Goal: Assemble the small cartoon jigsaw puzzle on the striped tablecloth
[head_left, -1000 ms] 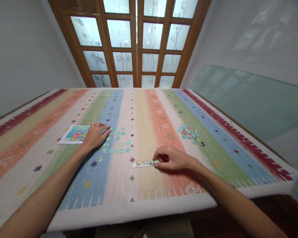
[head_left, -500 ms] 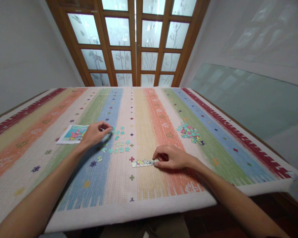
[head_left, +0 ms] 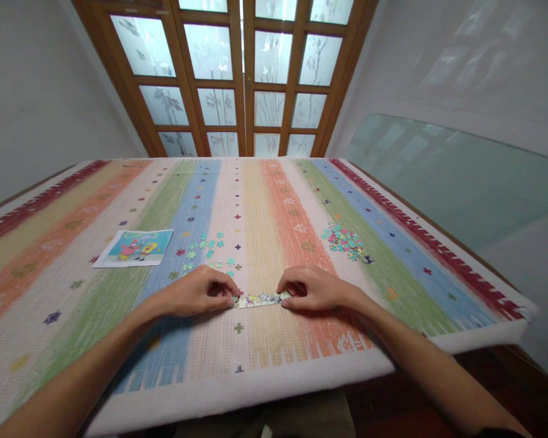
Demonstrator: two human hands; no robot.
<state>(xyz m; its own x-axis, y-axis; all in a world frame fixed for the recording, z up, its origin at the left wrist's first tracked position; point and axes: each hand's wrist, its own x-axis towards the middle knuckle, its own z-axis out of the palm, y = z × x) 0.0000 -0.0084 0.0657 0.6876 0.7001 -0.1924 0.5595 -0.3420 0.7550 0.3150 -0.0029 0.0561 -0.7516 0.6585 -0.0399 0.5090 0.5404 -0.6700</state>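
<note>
I see the left hand (head_left: 205, 291) pinching a puzzle piece (head_left: 236, 301) at the left end of the near, central strip (head_left: 261, 299); the right hand (head_left: 317, 288), fingertips together, holds its right end, probably for steadiness.

Left hand (head_left: 200, 293), right hand (head_left: 318, 288), face to face!
Both pinching, thumbs (head_left: 221, 302) toward curled forefingers (head_left: 226, 281), forearms (head_left: 114, 340) slanting in from either side.

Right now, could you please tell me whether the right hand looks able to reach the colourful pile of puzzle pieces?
Probably yes: the right hand would need to leave the puzzle strip, but only tablecloth shows between that hand and the pile of puzzle pieces.
</note>
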